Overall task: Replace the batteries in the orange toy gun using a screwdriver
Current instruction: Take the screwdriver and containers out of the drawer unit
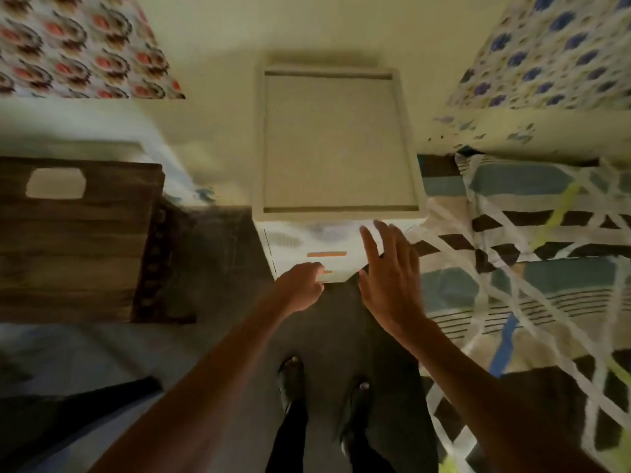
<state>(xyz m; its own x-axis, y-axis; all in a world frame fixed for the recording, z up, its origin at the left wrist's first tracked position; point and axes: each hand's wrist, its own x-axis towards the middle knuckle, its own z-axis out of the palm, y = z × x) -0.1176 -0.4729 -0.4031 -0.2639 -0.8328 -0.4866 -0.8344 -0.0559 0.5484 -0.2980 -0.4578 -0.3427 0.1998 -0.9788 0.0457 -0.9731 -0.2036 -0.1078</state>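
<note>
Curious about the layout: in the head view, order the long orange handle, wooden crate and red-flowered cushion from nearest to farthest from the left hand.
From the left hand:
1. long orange handle, just ahead of it.
2. wooden crate, off to the left.
3. red-flowered cushion, far upper left.

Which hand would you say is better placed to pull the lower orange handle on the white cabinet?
Left. The left hand has curled fingers at the lower orange handle of the white cabinet; blur hides any grip. The right hand hangs open, fingers spread, by the front right corner.
</note>
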